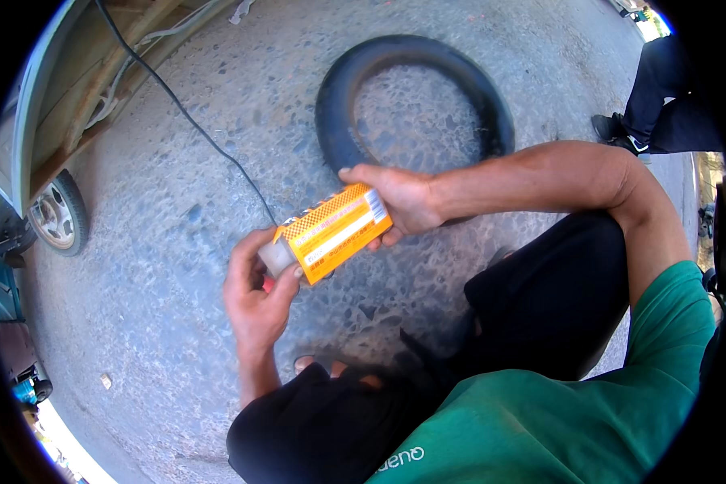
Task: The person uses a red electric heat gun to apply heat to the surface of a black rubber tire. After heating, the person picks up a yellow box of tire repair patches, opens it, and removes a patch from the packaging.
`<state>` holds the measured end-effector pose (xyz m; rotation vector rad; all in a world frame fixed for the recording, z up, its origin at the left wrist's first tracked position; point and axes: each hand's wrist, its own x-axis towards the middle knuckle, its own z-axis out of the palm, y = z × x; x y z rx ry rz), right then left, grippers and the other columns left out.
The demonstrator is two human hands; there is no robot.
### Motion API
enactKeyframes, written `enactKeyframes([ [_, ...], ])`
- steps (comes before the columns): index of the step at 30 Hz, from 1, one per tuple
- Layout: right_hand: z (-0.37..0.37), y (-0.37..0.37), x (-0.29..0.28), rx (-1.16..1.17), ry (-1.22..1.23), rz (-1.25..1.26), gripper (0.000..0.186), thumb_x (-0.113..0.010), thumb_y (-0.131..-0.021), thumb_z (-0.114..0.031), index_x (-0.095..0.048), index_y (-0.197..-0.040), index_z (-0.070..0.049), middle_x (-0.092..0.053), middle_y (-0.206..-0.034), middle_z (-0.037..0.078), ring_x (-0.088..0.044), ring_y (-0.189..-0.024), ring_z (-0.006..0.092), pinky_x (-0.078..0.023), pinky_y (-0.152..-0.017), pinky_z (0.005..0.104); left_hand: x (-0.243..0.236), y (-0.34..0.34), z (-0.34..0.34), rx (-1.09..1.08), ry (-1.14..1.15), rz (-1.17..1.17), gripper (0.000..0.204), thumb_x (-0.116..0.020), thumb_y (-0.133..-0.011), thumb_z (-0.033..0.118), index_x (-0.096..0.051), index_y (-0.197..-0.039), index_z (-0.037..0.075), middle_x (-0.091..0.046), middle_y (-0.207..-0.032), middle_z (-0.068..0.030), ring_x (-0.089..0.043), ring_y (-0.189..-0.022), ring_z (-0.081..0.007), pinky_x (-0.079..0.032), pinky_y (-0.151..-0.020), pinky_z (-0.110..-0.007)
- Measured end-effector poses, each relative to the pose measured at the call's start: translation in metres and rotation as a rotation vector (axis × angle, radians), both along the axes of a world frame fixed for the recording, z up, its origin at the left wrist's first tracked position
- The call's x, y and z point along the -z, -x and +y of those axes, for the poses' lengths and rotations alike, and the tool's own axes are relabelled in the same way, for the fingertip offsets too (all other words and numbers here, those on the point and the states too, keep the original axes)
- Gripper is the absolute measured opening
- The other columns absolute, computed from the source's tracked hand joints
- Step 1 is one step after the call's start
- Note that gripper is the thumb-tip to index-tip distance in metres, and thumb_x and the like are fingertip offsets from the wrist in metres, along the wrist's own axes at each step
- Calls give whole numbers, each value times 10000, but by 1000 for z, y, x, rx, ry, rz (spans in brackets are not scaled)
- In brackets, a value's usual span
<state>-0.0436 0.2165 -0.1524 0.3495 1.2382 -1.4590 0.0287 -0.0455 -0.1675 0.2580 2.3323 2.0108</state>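
A yellow-orange cardboard box (339, 230) with printed panels is held at a tilt between my two hands. My right hand (403, 202) is closed round its right end, thumb along the top edge. At the left end my left hand (258, 278) is closed, with its thumb pressing the box's lower corner. A greyish-white piece (278, 256) sticks out of that end between the left fingers; its kind cannot be made out. A bit of red shows by the left palm. Beyond the box, a black rubber inner tube (337, 105) lies flat on the ground.
A dark cable (185, 113) runs over the rough stone-and-concrete ground from a wooden structure (77, 97) at the upper left. A spoked wheel (59, 214) stands below it. Another person's dark-clothed leg (649, 97) is at the far right.
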Motion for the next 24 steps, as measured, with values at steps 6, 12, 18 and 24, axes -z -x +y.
enactKeyframes([
  [6,-7,-8,-7,96,-66,-46,642,-218,-1072,-585,-555,-1279,-79,-689,-1030,105,-618,-747,152,-496,-704,290,-5,3,2,-26,463,359,334,-650,-904,-44,-646,-1236,-15,-675,-1144,-183,-685,-992,-303,-540,-868,-358],
  [12,-8,-7,-1,126,-126,64,652,-228,-1076,-594,-521,-1276,-48,-699,-1024,127,-652,-729,140,-531,-621,253,-6,-1,-1,-27,434,303,362,-501,-1014,79,-597,-1348,-23,-661,-1211,-225,-669,-1091,-342,-514,-957,-389],
  [18,-14,-7,-6,172,-190,107,636,-266,-1079,-593,-504,-1268,-34,-694,-1032,147,-680,-757,154,-573,-638,254,9,-13,10,-150,-24,38,427,-464,-1064,140,-511,-1450,-37,-640,-1316,-212,-642,-1173,-264,-493,-1009,-379],
  [24,-15,-8,-8,156,-189,128,616,-270,-1082,-584,-491,-1278,-44,-691,-1040,149,-688,-763,157,-579,-643,254,17,-11,7,-263,-126,-115,444,-553,-1056,168,-509,-1449,-32,-645,-1318,-172,-638,-1127,-198,-504,-965,-318],
])
